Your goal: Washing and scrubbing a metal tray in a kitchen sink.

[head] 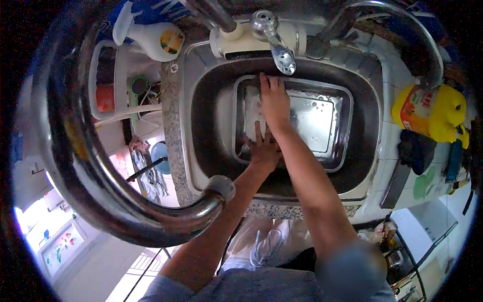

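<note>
A shallow rectangular metal tray (315,130) lies in the sink basin (213,113), its surface wet with water drops. My left hand (263,149) is spread over the tray's left near part, fingers apart. Farther in, my right hand (275,102) lies flat over the tray, its fingertips reaching the far rim. Its thumb is hidden, and no separate item shows under either hand. My right wrist passes just over the left hand's edge. Above the far side of the basin hangs a chrome faucet lever (281,56).
A thick curved metal spout (166,221) looms at the left, its end near my left forearm. Behind it a white spray bottle (158,39) stands by a granite edge (173,124). At the right are a yellow bottle (434,109), a dark cloth (417,151) and another curved metal pipe (434,45).
</note>
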The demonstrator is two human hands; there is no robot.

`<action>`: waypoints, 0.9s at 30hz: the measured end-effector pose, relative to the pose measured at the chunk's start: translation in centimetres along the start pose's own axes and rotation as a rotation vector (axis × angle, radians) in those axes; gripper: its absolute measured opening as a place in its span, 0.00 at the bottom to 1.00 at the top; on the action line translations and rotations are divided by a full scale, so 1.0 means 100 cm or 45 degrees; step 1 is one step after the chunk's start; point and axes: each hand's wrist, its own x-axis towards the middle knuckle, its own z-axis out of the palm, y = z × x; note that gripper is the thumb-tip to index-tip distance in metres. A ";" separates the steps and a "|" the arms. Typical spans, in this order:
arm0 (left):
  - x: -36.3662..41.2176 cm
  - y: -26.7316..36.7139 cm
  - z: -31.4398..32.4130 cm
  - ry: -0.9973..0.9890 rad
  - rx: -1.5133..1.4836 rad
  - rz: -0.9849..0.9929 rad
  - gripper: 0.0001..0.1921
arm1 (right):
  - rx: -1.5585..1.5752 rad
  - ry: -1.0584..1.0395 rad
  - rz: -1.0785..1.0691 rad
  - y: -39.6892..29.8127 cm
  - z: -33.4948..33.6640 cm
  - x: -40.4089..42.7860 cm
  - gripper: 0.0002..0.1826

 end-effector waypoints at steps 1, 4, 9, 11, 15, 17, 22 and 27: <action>-0.002 0.001 -0.004 0.187 0.035 -0.030 0.37 | -0.025 0.083 0.050 0.000 0.000 0.000 0.26; 0.017 0.009 0.037 0.432 -0.977 0.376 0.35 | 0.007 -0.017 -0.023 -0.029 0.019 0.007 0.26; 0.033 -0.005 0.085 0.418 -0.857 0.085 0.34 | 0.172 -0.164 -0.308 -0.036 0.011 -0.028 0.25; 0.034 -0.004 0.097 0.529 -0.942 0.133 0.34 | 0.177 -0.216 -0.485 -0.027 0.008 -0.039 0.25; 0.035 -0.027 0.117 0.365 -0.863 0.179 0.36 | 0.167 -0.281 -0.533 -0.034 0.006 0.001 0.22; 0.007 0.009 0.036 0.184 -0.457 0.062 0.36 | 0.176 -0.247 -0.318 -0.016 0.008 0.005 0.25; -0.005 0.006 0.002 -0.152 -0.224 -0.030 0.36 | 0.182 -0.333 -0.560 -0.022 -0.004 -0.048 0.23; 0.014 0.011 0.027 0.534 -0.622 0.022 0.32 | 0.136 -0.478 -0.614 -0.007 0.026 -0.045 0.23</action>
